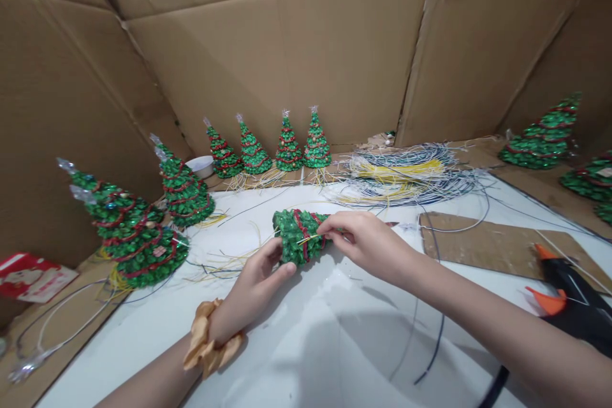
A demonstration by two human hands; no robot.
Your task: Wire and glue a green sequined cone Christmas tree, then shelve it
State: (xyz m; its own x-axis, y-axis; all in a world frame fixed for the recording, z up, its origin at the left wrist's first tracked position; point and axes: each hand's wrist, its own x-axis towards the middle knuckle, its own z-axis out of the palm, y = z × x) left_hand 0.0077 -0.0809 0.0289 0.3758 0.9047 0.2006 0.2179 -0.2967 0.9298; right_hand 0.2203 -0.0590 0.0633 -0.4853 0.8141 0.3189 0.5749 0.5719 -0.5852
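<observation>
Fitting trim on a small green tree held sideways between both hands.
Left hand is cupping its base and right hand is pinching its red band; the next move is probably calling for a steady grip. Glue gun is lying right of the right hand, and finished trees are standing beyond.

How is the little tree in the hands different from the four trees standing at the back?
The held tree lies on its side, gripped by the left hand and right hand; the four back trees stand upright. The four back trees show silvery tips; the held tree's tip is hidden behind the right hand. Both are glittery green with red garland.
</observation>
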